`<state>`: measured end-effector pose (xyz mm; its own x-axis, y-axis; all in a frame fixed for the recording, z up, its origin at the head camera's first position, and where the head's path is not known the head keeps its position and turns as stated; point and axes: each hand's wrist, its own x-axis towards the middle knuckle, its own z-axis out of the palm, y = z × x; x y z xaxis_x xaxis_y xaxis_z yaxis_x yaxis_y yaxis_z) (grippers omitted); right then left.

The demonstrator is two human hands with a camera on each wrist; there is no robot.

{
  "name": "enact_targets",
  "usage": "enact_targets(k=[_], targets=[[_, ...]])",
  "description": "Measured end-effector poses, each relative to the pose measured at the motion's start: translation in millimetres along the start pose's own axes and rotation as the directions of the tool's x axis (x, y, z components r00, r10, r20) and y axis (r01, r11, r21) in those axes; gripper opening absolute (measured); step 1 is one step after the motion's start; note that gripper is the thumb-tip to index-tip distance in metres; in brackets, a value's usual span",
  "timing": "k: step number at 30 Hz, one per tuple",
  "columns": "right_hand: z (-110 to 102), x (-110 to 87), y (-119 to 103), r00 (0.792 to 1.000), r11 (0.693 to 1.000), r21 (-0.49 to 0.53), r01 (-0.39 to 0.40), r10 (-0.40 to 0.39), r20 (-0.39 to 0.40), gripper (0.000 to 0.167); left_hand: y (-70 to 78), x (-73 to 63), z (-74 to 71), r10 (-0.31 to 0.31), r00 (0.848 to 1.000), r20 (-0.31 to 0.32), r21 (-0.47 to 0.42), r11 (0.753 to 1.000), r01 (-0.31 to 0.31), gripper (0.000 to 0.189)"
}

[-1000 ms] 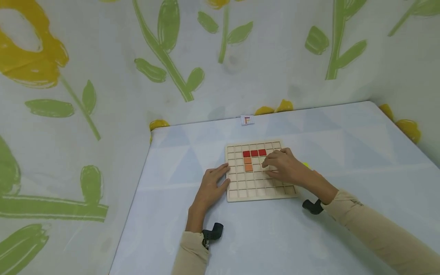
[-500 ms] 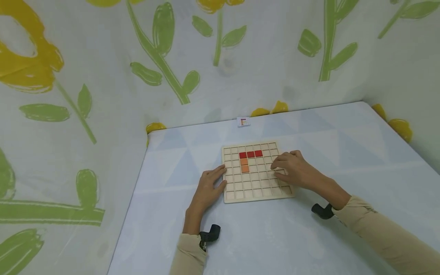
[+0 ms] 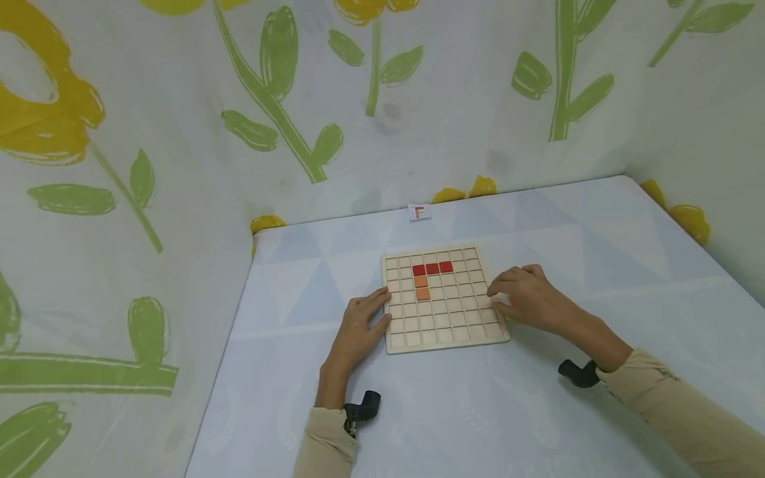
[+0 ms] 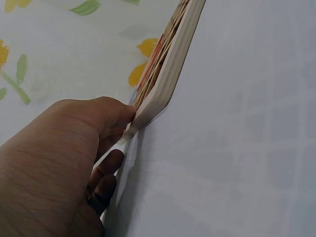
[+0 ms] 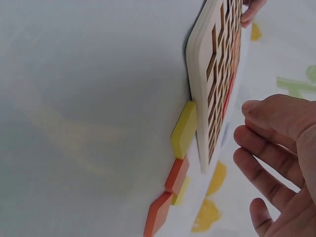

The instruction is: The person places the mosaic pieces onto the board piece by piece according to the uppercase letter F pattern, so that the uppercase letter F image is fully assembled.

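Observation:
A wooden grid board lies on the table. Three red tiles sit in a row in its cells, with two orange tiles running down from the left one. My left hand rests at the board's left side, fingertips and thumb touching the edge. Over the right edge hovers my right hand, its fingers loosely bent and holding nothing in the right wrist view. Below it, a yellow tile lies against the board, followed by orange-red tiles and another, partly hidden yellow tile.
Near the table's back edge lies a small card printed with a grid and coloured pattern. Cloth walls with painted flowers enclose the back and sides. Black wrist cameras are strapped at both cuffs.
My right hand has moved right, from above the board's cells to its right edge. My left hand stays at the left edge. The tiles on the board look the same.

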<state>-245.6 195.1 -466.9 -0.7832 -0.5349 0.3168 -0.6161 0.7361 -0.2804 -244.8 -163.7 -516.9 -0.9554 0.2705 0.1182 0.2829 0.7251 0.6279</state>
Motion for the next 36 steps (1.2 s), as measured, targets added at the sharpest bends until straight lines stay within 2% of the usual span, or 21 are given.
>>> enact_targets(k=[11, 19, 28, 32, 36], targets=[[-8.1, -17.0, 10.5, 0.998, 0.999, -0.006, -0.054, 0.054, 0.012, 0.015, -0.5, 1.4, -0.1, 0.013, 1.000, -0.010, 0.009, 1.000, -0.013, 0.047], [-10.3, -25.6, 16.8, 0.997, 0.998, -0.018, -0.067, 0.066, -0.025, 0.011, -0.4, 1.3, 0.9, 0.010, 1.000, -0.009, 0.012, 1.000, -0.010, 0.047], [-9.2, -38.1, 29.4, 0.996, 0.999, -0.016, -0.040, 0.038, -0.077, 0.021, -1.0, 1.2, 1.8, 0.037, 0.999, -0.026, 0.010, 0.999, -0.037, 0.046], [-11.7, -42.5, 34.1, 0.996, 0.996, -0.002, -0.092, 0.092, -0.015, 0.024, -0.8, 0.9, 1.6, 0.038, 0.999, -0.026, 0.001, 0.999, -0.038, 0.046], [-14.6, -43.8, 36.2, 0.985, 0.988, -0.005, -0.153, 0.153, 0.074, 0.024, -0.4, 0.9, 1.0, 0.030, 0.999, -0.019, -0.003, 1.000, -0.030, 0.046]])
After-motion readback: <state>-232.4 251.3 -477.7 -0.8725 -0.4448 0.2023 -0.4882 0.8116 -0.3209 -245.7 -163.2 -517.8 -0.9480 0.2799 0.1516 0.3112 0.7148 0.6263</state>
